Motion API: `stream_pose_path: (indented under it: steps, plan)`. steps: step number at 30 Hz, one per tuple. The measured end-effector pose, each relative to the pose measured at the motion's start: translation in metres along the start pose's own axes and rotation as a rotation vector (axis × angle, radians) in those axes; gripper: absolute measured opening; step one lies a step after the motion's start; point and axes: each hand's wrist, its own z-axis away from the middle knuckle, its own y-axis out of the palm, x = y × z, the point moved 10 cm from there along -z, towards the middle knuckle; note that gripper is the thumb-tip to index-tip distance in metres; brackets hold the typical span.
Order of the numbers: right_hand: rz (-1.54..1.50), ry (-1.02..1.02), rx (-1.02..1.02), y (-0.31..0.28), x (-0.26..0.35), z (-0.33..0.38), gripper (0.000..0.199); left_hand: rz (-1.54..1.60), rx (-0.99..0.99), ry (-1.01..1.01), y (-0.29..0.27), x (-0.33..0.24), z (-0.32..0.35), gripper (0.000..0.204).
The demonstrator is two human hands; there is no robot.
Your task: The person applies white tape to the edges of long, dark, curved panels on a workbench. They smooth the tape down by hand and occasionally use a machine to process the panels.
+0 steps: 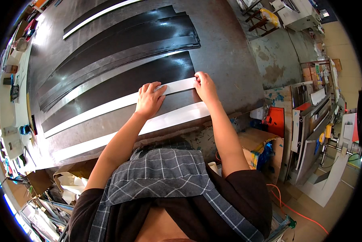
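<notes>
A long black sheet (164, 70) lies on the dark table, with a white strip (181, 84) along its near edge. My left hand (148, 100) rests on the strip, left of its right end, fingers stretched flat across it. At the strip's right end, by the sheet's corner, my right hand (205, 86) has thumb and fingers pinched together on the strip. Nearer to me, a second, wider white strip (169, 118) lies along the table's front edge, touched by neither hand. Just beyond the black sheet is a stack of several similar dark sheets (148, 36).
Another black sheet (92, 18) with a white edge lies at the far left of the table (225, 52). A bench (21, 97) with small items runs along the left. Boards and panels (314, 121) lean at the right, near an orange cable (297, 207) on the floor.
</notes>
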Motion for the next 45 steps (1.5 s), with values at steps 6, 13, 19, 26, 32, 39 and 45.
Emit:
stream_pose_path:
  steps: [6, 13, 19, 26, 32, 39, 45]
  plan:
    - [0.058, 0.027, 0.044, 0.005, -0.006, -0.002, 0.009, 0.010, 0.002, -0.002, -0.001, -0.001, 0.000, 0.037]
    - [0.035, 0.052, 0.014, 0.005, -0.016, -0.006, 0.007, 0.008, 0.014, -0.010, -0.001, -0.002, -0.001, 0.037]
    - [0.116, 0.056, 0.061, 0.007, -0.014, -0.012, 0.007, 0.012, 0.005, -0.010, -0.002, -0.002, -0.001, 0.036]
    - [0.390, -0.076, 0.231, 0.028, 0.027, 0.016, 0.010, 0.000, 0.007, -0.019, 0.001, -0.001, 0.001, 0.036]
    - [0.333, -0.077, -0.089, -0.010, 0.033, 0.022, 0.014, 0.006, -0.019, -0.002, -0.001, -0.002, 0.000, 0.035]
    - [-0.266, -0.343, 0.079, 0.054, 0.170, 0.048, 0.008, -0.015, -0.111, 0.050, -0.006, -0.006, 0.016, 0.032]
    - [-1.428, 0.059, 0.416, 0.033, 0.268, -0.008, 0.012, -0.146, -0.149, -0.203, -0.061, 0.066, 0.091, 0.041]
